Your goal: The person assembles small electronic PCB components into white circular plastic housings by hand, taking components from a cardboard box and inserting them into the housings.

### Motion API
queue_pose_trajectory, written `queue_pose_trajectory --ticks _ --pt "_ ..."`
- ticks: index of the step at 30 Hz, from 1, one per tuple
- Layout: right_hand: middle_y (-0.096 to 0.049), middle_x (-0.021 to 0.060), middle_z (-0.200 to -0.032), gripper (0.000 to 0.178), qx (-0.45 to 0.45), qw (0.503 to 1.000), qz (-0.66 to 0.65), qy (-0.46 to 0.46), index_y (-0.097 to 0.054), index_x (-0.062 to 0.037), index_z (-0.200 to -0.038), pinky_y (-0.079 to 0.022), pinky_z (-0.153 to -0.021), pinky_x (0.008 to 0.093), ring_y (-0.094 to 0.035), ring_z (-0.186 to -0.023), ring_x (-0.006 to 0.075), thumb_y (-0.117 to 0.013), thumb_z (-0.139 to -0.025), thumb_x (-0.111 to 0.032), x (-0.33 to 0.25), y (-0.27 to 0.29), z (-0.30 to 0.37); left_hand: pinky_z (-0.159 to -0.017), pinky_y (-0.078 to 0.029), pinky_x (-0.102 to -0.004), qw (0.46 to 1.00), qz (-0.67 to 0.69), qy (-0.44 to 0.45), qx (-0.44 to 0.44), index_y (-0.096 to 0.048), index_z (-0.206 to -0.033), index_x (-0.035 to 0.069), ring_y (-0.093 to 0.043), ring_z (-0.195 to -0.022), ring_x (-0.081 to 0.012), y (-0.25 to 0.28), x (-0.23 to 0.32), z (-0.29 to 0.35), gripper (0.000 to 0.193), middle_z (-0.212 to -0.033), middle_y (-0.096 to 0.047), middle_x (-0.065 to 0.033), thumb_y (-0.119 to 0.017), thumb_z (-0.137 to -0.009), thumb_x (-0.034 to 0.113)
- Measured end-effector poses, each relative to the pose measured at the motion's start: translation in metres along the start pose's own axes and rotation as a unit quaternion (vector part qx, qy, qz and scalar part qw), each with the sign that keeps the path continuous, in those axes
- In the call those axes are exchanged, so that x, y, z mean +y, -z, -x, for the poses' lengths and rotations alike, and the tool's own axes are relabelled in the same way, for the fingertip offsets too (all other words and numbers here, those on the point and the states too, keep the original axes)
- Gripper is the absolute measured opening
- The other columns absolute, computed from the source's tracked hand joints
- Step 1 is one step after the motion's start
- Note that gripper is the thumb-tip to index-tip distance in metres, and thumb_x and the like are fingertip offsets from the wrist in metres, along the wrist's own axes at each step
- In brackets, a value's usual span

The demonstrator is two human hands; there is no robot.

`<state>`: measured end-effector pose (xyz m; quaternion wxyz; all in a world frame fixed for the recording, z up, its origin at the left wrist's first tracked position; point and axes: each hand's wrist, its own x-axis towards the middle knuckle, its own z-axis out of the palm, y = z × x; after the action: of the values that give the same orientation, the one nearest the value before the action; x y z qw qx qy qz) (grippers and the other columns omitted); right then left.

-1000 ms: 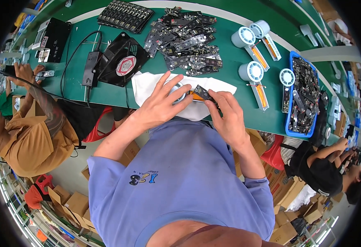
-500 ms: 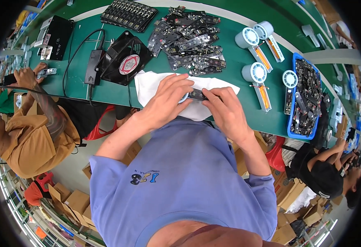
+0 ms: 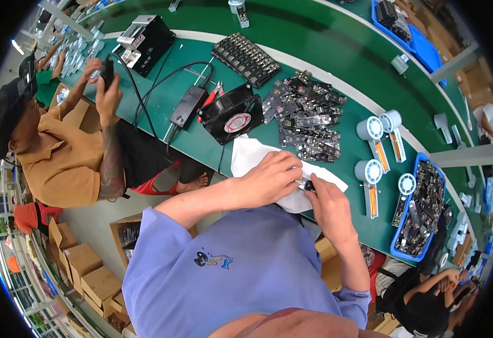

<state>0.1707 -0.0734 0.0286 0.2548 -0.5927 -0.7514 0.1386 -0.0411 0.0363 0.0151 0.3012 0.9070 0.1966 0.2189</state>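
Over a white cloth (image 3: pixel 246 156) on the green bench, both my hands are closed around a small handheld fan part, a narrow dark circuit board (image 3: pixel 308 185) with a pale edge. My left hand (image 3: pixel 272 177) covers its left end with curled fingers. At the right end, the thumb and fingers of my right hand (image 3: pixel 333 208) pinch the board. Fingers hide most of the piece. Just beyond the cloth lies a heap of loose dark circuit boards (image 3: pixel 308 118).
A black square fan (image 3: pixel 232 115) and a power adapter (image 3: pixel 188 107) with cables stand left of the heap. Stacked board panels (image 3: pixel 246 59) lie behind. Several light-blue handheld fans (image 3: pixel 372 172) and a blue basket (image 3: pixel 394 245) of boards are to the right. A co-worker (image 3: pixel 61 163) sits at left.
The view has swung to the left, so the bench appears shifted right and tilted. My hands remain on the piece above the cloth. The co-worker at left has raised a dark object.
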Motion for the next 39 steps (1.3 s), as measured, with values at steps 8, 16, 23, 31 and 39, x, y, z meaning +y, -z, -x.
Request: queue_pose_trajectory --ticks 8,16,23,31,39 --pt "-0.069 0.024 -0.101 0.033 -0.093 0.994 0.056 0.017 -0.061 0.0107 -0.121 -0.058 -0.076 0.0471 -0.069 -0.09 0.039 -0.069 -0.093 -0.006 -0.002 0.054 -0.02 -0.103 -0.05 -0.0481 0.962 -0.117 -0.135 0.205 -0.074 -0.106 0.009 -0.065 -0.121 -0.0338 0.01 0.015 0.017 0.029 -0.127 -0.07 -0.0089 -0.084 -0.079 0.007" --pt "-0.069 0.0328 -0.088 0.029 0.05 0.982 0.117 -0.138 -0.069 0.0067 -0.087 -0.054 -0.078 0.0572 -0.068 -0.087 0.0529 -0.068 -0.095 -0.021 0.12 0.08 -0.236 -0.094 -0.05 -0.0415 0.982 -0.102 -0.011 0.155 -0.073 -0.115 0.009 -0.066 -0.119 -0.0299 -0.041 -0.017 0.045 0.035 -0.124 -0.071 -0.0065 -0.083 -0.082 0.016" --pt "-0.076 0.0238 -0.108 0.03 0.128 0.935 0.148 -0.295 -0.075 -0.0025 -0.105 -0.061 -0.091 0.0507 -0.074 -0.102 0.0435 -0.071 -0.093 -0.029 0.247 0.015 -0.403 -0.094 -0.049 -0.0371 0.984 -0.118 0.04 0.127 -0.072 -0.119 0.01 -0.067 -0.116 -0.0261 -0.044 -0.014 0.041 0.037 -0.12 -0.072 -0.0038 -0.082 -0.084 0.019" --pt "-0.068 0.0233 -0.134 0.049 0.136 0.925 0.145 -0.323 -0.069 -0.0088 -0.129 -0.051 -0.106 0.0542 -0.063 -0.129 0.0388 -0.065 -0.097 -0.046 0.257 0.027 -0.444 -0.092 -0.049 -0.0358 0.981 -0.135 0.068 0.118 -0.074 -0.117 0.014 -0.068 -0.112 -0.0236 -0.042 -0.019 0.037 0.035 -0.117 -0.072 -0.0014 -0.081 -0.084 0.02" --pt "-0.053 0.0267 -0.147 0.069 0.172 0.848 0.276 -0.418 -0.051 -0.0098 -0.146 -0.052 -0.104 0.0571 -0.053 -0.135 0.0458 -0.072 -0.093 -0.048 0.404 0.096 -0.353 -0.093 -0.048 -0.0367 0.978 -0.152 0.052 0.13 -0.074 -0.118 0.016 -0.067 -0.111 -0.0241 -0.046 -0.017 0.03 0.037 -0.115 -0.071 -0.0009 -0.082 -0.083 0.023"
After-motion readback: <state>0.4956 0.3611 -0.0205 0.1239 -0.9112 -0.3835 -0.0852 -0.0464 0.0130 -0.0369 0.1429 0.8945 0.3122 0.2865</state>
